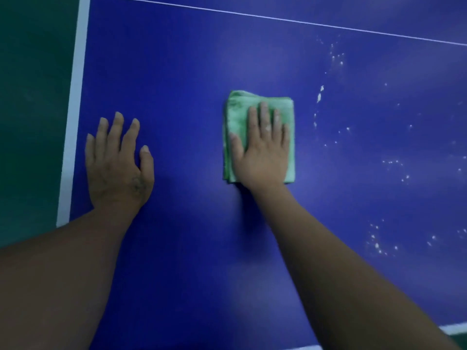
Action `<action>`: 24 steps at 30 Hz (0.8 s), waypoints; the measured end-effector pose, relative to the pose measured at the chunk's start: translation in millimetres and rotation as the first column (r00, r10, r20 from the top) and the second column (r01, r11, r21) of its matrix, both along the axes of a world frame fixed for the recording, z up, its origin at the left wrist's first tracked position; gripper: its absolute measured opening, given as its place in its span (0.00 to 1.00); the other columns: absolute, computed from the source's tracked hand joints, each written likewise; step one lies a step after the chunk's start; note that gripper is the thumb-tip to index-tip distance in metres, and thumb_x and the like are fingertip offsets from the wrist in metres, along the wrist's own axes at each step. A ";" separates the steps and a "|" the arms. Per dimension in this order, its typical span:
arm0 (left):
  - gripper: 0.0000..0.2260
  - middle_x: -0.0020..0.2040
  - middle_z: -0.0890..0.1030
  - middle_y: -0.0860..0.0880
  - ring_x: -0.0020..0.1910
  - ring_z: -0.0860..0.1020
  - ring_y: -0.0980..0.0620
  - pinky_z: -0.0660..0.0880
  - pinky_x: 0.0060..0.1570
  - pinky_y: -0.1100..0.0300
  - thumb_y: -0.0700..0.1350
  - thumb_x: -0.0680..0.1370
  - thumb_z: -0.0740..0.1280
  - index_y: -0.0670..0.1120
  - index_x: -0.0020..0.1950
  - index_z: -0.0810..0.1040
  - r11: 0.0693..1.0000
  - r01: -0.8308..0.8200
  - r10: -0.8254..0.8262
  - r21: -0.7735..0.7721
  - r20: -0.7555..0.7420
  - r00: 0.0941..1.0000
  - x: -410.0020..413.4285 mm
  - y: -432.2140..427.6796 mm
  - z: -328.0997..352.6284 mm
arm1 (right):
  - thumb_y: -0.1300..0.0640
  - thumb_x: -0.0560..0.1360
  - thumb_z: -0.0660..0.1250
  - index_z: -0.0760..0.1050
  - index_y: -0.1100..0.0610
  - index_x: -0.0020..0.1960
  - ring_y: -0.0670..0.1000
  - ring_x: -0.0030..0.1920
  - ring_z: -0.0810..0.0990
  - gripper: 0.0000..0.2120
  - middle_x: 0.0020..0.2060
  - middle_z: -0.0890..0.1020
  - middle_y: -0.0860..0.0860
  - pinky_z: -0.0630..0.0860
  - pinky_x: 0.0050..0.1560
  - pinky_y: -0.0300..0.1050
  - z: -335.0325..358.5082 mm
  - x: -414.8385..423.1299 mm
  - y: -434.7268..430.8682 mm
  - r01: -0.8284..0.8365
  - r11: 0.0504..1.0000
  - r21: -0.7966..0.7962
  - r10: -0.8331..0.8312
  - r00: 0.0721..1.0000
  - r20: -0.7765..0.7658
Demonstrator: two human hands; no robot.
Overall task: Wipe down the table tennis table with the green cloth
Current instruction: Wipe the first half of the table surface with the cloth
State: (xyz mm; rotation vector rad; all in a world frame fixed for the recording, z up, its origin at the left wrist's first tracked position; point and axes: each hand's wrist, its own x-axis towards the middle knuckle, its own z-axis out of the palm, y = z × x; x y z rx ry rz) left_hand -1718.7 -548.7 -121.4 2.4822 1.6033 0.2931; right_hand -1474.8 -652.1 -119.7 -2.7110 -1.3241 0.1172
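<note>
Flat hands (pixel 118 168) (pixel 262 152), folded fuzzy cloth (pixel 236 114)

Dim, soft, bluish, slightly blurred.

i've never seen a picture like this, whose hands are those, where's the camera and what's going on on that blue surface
There is no robot here. A person wears a camera on the head, looking down at their own two hands. The blue surface is a table tennis table with white edge lines. The right hand lies flat with straight fingers on a folded green cloth, pressing it to the table. The left hand rests flat on the bare table and holds nothing. White specks dot the surface to the right of the cloth, not yet wiped.
</note>
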 end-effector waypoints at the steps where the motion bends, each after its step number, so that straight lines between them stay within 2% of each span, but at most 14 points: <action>1: 0.26 0.88 0.59 0.45 0.88 0.52 0.43 0.47 0.86 0.41 0.53 0.88 0.55 0.48 0.87 0.62 1.000 -0.002 0.002 -0.001 -0.003 1.000 -0.6 -1.2 0.9 | 0.35 0.86 0.53 0.56 0.53 0.88 0.58 0.88 0.51 0.36 0.88 0.55 0.52 0.48 0.86 0.62 0.9 -22.0 -10.2 -0.038 0.999 0.025 0.038 0.999 -0.005; 3: 0.26 0.88 0.58 0.44 0.88 0.51 0.42 0.47 0.86 0.41 0.53 0.90 0.54 0.47 0.87 0.61 1.000 0.004 -0.005 -0.009 -0.018 1.000 -1.8 -3.3 3.2 | 0.36 0.86 0.57 0.61 0.54 0.87 0.59 0.88 0.54 0.35 0.87 0.59 0.52 0.52 0.85 0.63 1.0 -63.5 -43.6 -0.132 0.987 0.094 0.134 0.991 -0.016; 5: 0.26 0.89 0.56 0.44 0.88 0.50 0.42 0.46 0.86 0.40 0.54 0.90 0.51 0.47 0.88 0.58 0.999 0.011 -0.013 -0.042 -0.046 0.999 -4.8 -8.3 4.8 | 0.36 0.86 0.58 0.61 0.53 0.87 0.57 0.88 0.53 0.35 0.87 0.59 0.51 0.54 0.85 0.62 -0.4 -87.9 -87.8 -0.225 0.967 0.123 0.229 0.973 -0.023; 8: 0.29 0.89 0.52 0.43 0.88 0.47 0.42 0.45 0.86 0.40 0.58 0.90 0.46 0.47 0.89 0.54 0.996 0.008 -0.015 -0.085 -0.087 0.996 -16.4 -33.7 6.6 | 0.36 0.86 0.59 0.61 0.50 0.87 0.55 0.88 0.51 0.34 0.88 0.57 0.48 0.55 0.86 0.61 -5.0 -77.2 -144.5 -0.293 0.950 0.108 0.296 0.955 -0.018; 10: 0.30 0.89 0.51 0.43 0.89 0.46 0.42 0.45 0.86 0.39 0.59 0.89 0.45 0.47 0.89 0.52 0.997 0.015 -0.023 -0.080 -0.103 0.994 -33.1 -73.2 8.6 | 0.36 0.85 0.60 0.62 0.50 0.87 0.55 0.88 0.54 0.34 0.87 0.59 0.48 0.57 0.85 0.60 -4.1 -51.1 -161.0 -0.268 0.959 0.093 0.269 0.963 -0.002; 12: 0.31 0.89 0.52 0.43 0.89 0.47 0.42 0.46 0.86 0.39 0.60 0.89 0.46 0.48 0.90 0.53 0.997 0.012 -0.020 -0.078 -0.100 0.995 -53.4 -123.2 6.5 | 0.35 0.85 0.57 0.62 0.50 0.87 0.56 0.88 0.55 0.34 0.87 0.60 0.49 0.56 0.85 0.60 -1.2 -20.6 -159.5 -0.160 0.985 0.060 0.161 0.987 -0.003; 15: 0.31 0.90 0.51 0.46 0.89 0.47 0.43 0.46 0.86 0.39 0.61 0.88 0.49 0.52 0.90 0.53 0.993 -0.080 0.070 -0.086 -0.108 0.992 -74.4 -182.4 0.2 | 0.32 0.84 0.48 0.56 0.47 0.88 0.53 0.88 0.49 0.37 0.88 0.54 0.46 0.49 0.87 0.59 2.0 7.1 -141.9 0.008 1.000 -0.011 -0.009 0.999 -0.035; 18: 0.31 0.90 0.51 0.46 0.89 0.47 0.43 0.46 0.86 0.39 0.62 0.87 0.50 0.54 0.89 0.54 0.988 -0.132 0.123 -0.084 -0.099 0.987 -76.8 -193.7 -3.3 | 0.33 0.85 0.46 0.52 0.47 0.89 0.53 0.88 0.46 0.36 0.89 0.50 0.47 0.44 0.87 0.59 -2.6 4.0 -127.7 0.091 0.996 -0.023 -0.092 0.995 -0.045; 20: 0.31 0.89 0.52 0.46 0.89 0.48 0.43 0.46 0.86 0.40 0.62 0.87 0.50 0.54 0.89 0.54 0.990 -0.124 0.116 -0.072 -0.100 0.988 -74.5 -191.5 -3.9 | 0.34 0.86 0.48 0.53 0.48 0.89 0.55 0.88 0.47 0.36 0.89 0.51 0.48 0.45 0.87 0.61 -2.6 -17.2 -125.8 0.054 0.998 -0.014 -0.055 0.998 -0.033; 24: 0.30 0.89 0.53 0.46 0.88 0.49 0.42 0.45 0.86 0.41 0.60 0.87 0.52 0.53 0.89 0.58 0.990 -0.130 0.128 -0.061 -0.048 0.991 -73.4 -194.3 -2.3 | 0.35 0.86 0.56 0.61 0.50 0.87 0.58 0.88 0.54 0.34 0.87 0.58 0.51 0.52 0.86 0.60 -4.2 -96.8 -155.5 -0.132 0.988 0.080 0.133 0.991 -0.004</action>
